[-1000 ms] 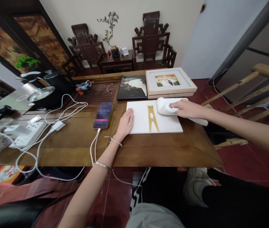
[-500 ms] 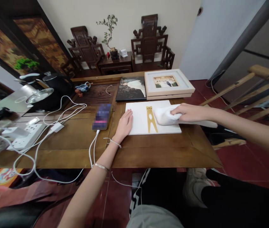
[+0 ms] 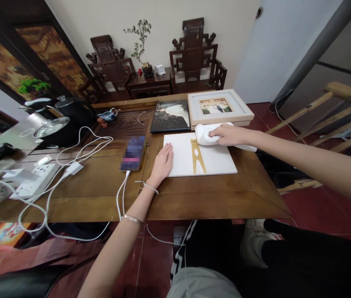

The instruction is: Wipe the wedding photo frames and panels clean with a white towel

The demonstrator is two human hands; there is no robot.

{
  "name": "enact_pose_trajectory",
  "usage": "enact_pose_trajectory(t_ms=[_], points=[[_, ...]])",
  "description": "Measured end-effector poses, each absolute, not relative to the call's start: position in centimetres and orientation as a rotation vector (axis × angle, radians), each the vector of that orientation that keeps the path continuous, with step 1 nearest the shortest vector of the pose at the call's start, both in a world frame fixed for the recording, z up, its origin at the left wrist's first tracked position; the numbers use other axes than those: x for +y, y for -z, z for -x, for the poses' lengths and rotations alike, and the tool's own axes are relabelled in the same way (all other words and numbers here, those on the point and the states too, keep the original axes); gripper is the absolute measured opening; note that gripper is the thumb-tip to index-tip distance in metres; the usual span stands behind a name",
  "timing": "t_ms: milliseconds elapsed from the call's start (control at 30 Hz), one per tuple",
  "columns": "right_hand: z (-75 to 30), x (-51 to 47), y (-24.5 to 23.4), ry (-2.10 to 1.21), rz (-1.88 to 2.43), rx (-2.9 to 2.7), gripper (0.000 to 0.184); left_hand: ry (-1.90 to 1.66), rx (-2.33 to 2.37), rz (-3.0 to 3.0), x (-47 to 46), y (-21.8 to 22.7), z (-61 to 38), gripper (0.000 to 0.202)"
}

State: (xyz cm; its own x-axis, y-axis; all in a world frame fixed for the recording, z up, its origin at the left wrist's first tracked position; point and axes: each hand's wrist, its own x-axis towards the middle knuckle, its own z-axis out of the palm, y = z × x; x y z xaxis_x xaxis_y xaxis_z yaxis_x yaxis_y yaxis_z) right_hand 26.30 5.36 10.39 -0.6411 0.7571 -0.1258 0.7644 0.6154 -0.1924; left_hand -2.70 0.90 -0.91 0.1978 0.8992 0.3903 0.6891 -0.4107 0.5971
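Note:
A flat white board (image 3: pixel 180 159) lies on the wooden table, with a yellow, long-legged animal-like figure (image 3: pixel 196 154) on its face. My left hand (image 3: pixel 163 160) rests flat on the board's left edge, fingers stretched out. Bunched in my right hand (image 3: pixel 226 134) is a white cloth (image 3: pixel 204 134), pressed against the board's upper right part beside the top of the figure. A tail of the cloth hangs out to the right past the board. The fingers under my right hand are partly hidden by the cloth.
Behind the board lie a dark picture (image 3: pixel 172 116) with a white bird and a pale framed photo (image 3: pixel 220 107). Left of my left hand is a phone (image 3: pixel 133 153) on a charging cable. Farther left are a power strip (image 3: pixel 37 180), tangled white cables and a black kettle (image 3: pixel 72 109).
My right hand has moved the cloth up and slightly left across the board, from beside the figure's middle to near its top. My left hand has stayed in place.

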Motion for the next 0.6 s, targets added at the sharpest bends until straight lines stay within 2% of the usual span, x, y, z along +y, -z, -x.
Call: enact_pose_trajectory(t_ms=[233, 433, 600], points=[[-27.1, -1.6, -8.8, 0.297, -1.179, 2.881, 0.024, -1.025, 1.488, -2.225, 1.0, 1.3, 2.7, 0.041], [-27.1, -7.3, -10.4, 0.597, -1.167, 2.767, 0.027, -1.017, 1.477, -2.249, 1.0, 1.5, 2.7, 0.043], [-27.7, -6.1, -11.9, 0.738, -1.106, 2.730, 0.026, -0.980, 1.505, -2.256, 1.0, 1.3, 2.6, 0.044]])
